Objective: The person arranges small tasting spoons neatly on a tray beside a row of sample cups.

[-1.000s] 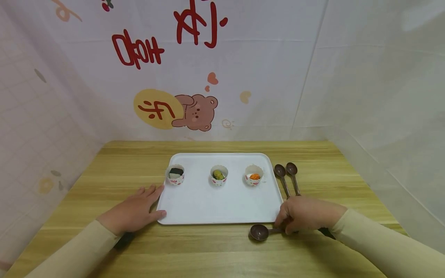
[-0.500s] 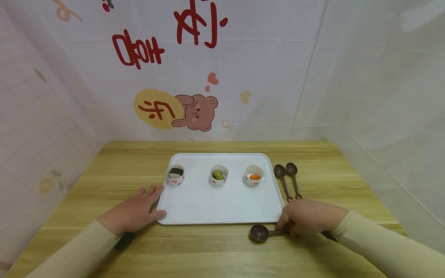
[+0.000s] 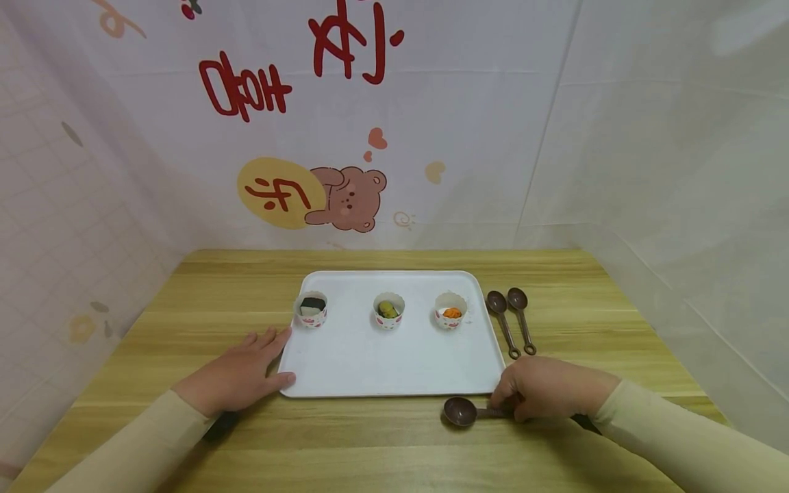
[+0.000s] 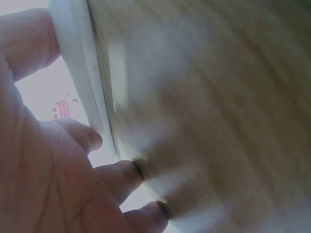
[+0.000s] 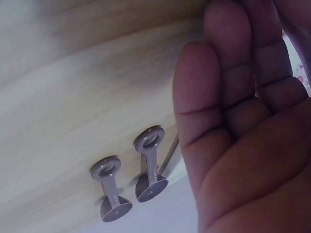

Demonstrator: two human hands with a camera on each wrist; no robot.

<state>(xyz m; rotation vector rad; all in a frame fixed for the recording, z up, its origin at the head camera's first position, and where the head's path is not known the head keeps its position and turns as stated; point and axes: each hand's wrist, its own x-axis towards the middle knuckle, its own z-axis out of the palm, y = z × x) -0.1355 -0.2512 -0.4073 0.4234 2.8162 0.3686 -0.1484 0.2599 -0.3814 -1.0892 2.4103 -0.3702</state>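
Note:
My left hand point(image 3: 237, 375) lies with straight, spread fingers at the left edge of a white tray point(image 3: 394, 366); its thumb rests on the rim. Past the tray's near right corner, my right hand point(image 3: 551, 388) pinches the handle of a brown measuring spoon point(image 3: 459, 412), whose bowl points left on the table. The far end of that handle is hidden by the hand. The right wrist view shows curled fingers point(image 5: 197, 82), but not the held spoon. Two more brown measuring spoons point(image 3: 496, 302) point(image 3: 518, 299) lie side by side right of the tray, with ring-shaped handle ends.
Three paper cups stand along the tray's far half: one with a black-and-white piece point(image 3: 310, 310), one with a green piece point(image 3: 388, 311), one with an orange piece point(image 3: 451, 311). A printed white cloth point(image 3: 468, 123) hangs behind the wooden table point(image 3: 370, 445).
My right hand has shifted slightly right and nearer, uncovering the ring ends of the two lying spoons. The pinched spoon has barely moved, and the left hand is still.

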